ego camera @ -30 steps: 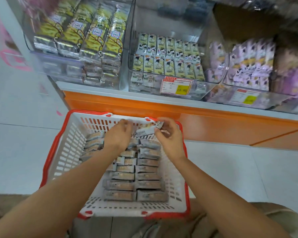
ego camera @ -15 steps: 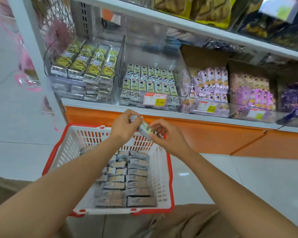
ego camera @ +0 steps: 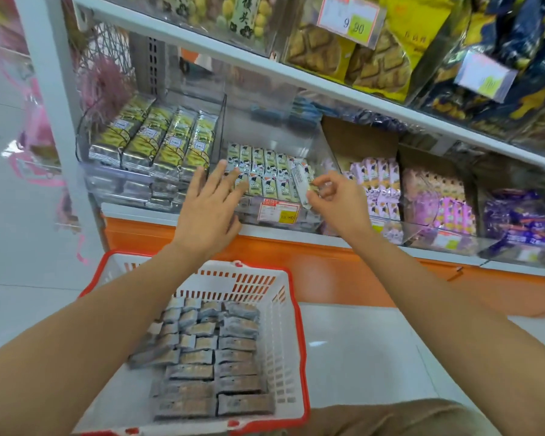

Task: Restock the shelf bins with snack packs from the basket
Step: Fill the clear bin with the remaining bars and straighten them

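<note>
Right hand (ego camera: 339, 204): thumb and curled fingers pinch the lower end of one snack pack (ego camera: 300, 184), held at the front right of the clear shelf bin (ego camera: 283, 215); the pack's long axis runs steeply up and slightly left, upper end toward the bin's rows. Left hand (ego camera: 210, 204): spread flat, palm down, holding nothing, fingertips at the bin's front left edge. Basket (ego camera: 288, 309), below the bin, holds rows of further packs.

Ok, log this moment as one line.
phase: placing | right hand: pinching snack pack at clear bin | left hand: open, empty | basket: stocked
</note>
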Demonstrator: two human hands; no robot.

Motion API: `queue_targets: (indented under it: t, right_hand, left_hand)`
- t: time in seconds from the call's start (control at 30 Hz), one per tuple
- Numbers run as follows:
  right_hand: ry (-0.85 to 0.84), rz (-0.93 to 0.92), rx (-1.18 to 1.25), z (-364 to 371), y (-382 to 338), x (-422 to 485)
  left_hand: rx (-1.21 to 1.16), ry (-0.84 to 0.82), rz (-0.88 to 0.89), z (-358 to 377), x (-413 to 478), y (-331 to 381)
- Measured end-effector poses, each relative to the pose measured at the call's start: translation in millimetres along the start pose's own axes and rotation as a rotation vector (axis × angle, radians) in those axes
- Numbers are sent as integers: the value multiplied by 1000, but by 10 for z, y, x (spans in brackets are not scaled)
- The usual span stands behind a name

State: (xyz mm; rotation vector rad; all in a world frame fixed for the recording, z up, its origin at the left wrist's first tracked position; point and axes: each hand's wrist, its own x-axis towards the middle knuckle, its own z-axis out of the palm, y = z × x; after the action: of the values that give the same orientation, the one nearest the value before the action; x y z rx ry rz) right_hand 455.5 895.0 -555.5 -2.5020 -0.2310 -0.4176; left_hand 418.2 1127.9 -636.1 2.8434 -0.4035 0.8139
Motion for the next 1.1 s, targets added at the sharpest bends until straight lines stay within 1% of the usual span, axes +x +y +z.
queue_targets:
  t: [0.07,0.17,0.33,0.47,0.67,0.87,1.1]
  right_hand:
    - [-8,44,-97,49,-7,258]
    - [-29,69,-243,148,15,608]
    - [-98,99,-512,390,73,1058]
    - [-148,111,-637,630,156,1234]
    - [-140,141,-719,724,242,1409]
    - [-147,109,-678,742,246,1379]
    - [-208,88,-668,700,232,1291]
  left_hand:
    - [32,-36,36,61,-23,-64]
    - [43,-27,75,165,-49,-147]
    - [20,67,135,308,-50,-241]
    - [7,122,166,428,-47,-299]
    - [-20,177,185,523,-25,-323]
    - [-31,219,182,569,-9,-320]
    - [-13,206,192,592,-3,-329]
